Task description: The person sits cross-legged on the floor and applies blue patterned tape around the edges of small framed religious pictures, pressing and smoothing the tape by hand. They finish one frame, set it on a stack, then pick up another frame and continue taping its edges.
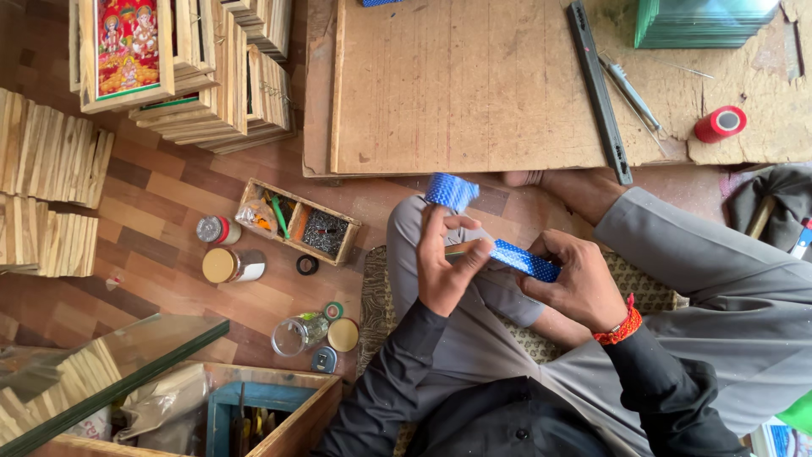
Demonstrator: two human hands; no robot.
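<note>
My left hand (pixel 446 262) grips a roll of shiny blue patterned tape (pixel 451 191), the roll sticking up above the fingers. A pulled-out strip of the blue tape (pixel 524 260) runs from the left thumb across to my right hand (pixel 575 283), which pinches its far end. Both hands hover over my lap, above grey trousers. A red thread band sits on the right wrist.
A low wooden board (pixel 465 85) lies ahead with a black ruler (pixel 599 89), a red tape roll (pixel 721 123) and stacked glass sheets (pixel 702 21). To the left are a small wooden tray of nails (pixel 298 222), jars (pixel 232 265), stacked wooden frames (pixel 211 76) and a glass pane (pixel 101 372).
</note>
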